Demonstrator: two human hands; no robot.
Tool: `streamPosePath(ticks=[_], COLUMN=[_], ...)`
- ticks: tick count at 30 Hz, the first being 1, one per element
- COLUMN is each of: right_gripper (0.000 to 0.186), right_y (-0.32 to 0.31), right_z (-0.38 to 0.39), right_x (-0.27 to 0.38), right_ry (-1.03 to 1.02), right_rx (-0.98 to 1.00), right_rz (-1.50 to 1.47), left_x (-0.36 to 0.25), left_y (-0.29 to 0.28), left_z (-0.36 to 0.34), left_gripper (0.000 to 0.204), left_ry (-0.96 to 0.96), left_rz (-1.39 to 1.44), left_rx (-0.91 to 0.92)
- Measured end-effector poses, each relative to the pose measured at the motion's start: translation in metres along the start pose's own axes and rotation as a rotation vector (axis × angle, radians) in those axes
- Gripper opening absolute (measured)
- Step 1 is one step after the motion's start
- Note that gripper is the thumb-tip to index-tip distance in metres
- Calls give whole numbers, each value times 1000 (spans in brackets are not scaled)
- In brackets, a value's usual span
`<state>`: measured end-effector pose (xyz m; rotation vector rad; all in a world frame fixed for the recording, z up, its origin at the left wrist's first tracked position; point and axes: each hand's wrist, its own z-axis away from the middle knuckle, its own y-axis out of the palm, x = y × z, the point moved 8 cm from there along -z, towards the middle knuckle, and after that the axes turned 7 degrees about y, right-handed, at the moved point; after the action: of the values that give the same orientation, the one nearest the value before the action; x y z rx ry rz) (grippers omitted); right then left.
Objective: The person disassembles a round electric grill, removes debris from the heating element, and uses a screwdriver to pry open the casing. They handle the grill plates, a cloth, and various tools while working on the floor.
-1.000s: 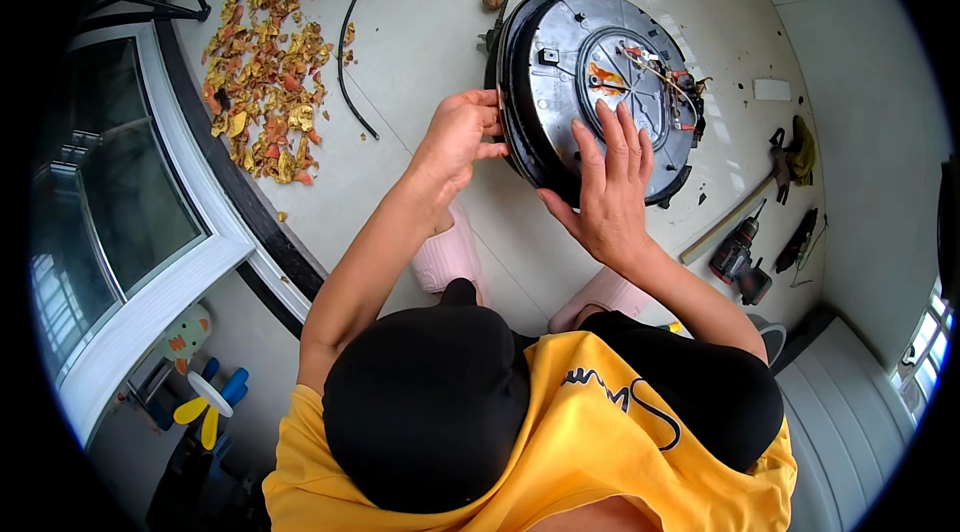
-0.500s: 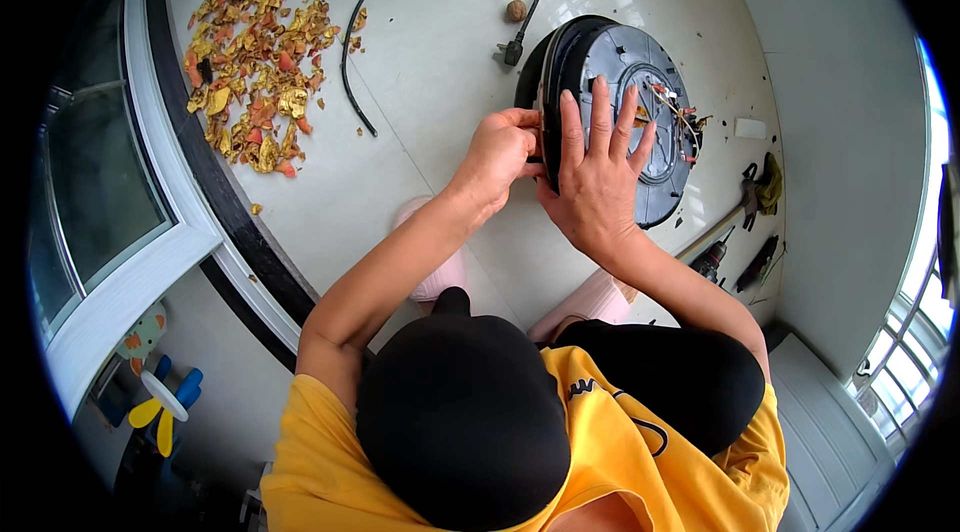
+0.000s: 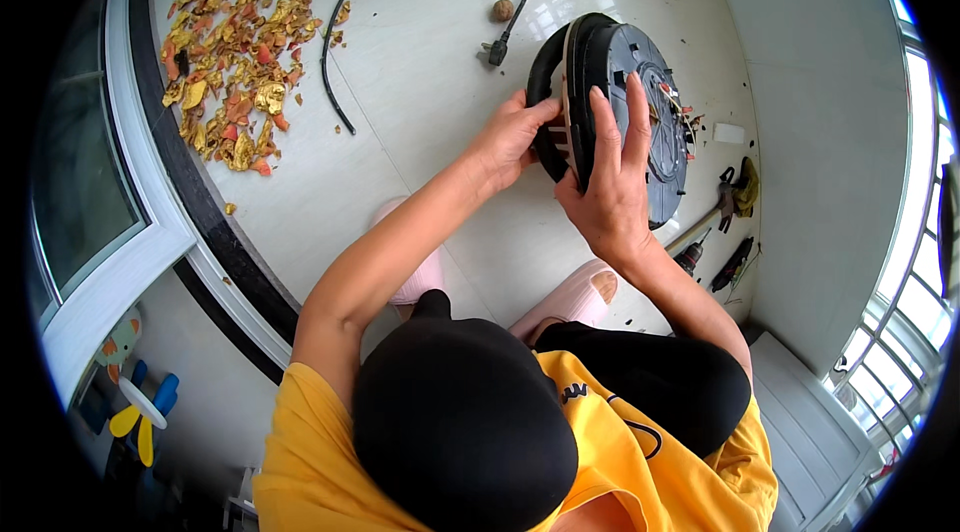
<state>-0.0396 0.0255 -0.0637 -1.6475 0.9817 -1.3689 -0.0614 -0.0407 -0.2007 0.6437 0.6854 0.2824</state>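
A round appliance housing [image 3: 660, 152] stands on edge on the floor, its grey underside turned right with loose wires [image 3: 683, 119] at its centre. A black ring [image 3: 546, 69] stands at its left side, with a gap between ring and housing showing light strips. My left hand [image 3: 511, 137] is closed on the ring's near side, thumb on top. Against the housing's black side wall, my right hand [image 3: 618, 182] holds it, two fingers stretched along the wall and the thumb at its near edge. The lower fingers of my left hand are partly hidden.
A cut black cable [image 3: 326, 50] with a plug [image 3: 495, 53] lies beyond, a walnut [image 3: 502, 10] beside it. Dried peel pieces [image 3: 240, 62] spread at far left. A drill [image 3: 690, 254], a hammer [image 3: 726, 197] and a white block [image 3: 729, 134] lie at right by the wall.
The black ring now shows further out from the housing, with a wider gap. My right hand's spread fingers have drawn from the grey underside toward the side wall. The whole view has shifted slightly.
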Motion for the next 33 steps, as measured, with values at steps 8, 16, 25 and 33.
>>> streamPosePath(ticks=[8,16,25,33], right_gripper=[90,92,78,67], right_y=[-38,-58,-65,-125], right_z=[0,16,28,22], right_x=[-54,-83,-94,-149], right_ry=[228,289,291,402], right_rx=[53,39,0,-108], right_rz=[32,22,-70,-495], left_x=[-10,-4,-10,-60], left_y=[34,38,47,170], left_z=[-9,-7,-4,7], left_gripper=[16,12,9,22], left_ry=[85,68,88,80], left_rz=[5,-67,-100,-343], left_rx=[6,4,22,148])
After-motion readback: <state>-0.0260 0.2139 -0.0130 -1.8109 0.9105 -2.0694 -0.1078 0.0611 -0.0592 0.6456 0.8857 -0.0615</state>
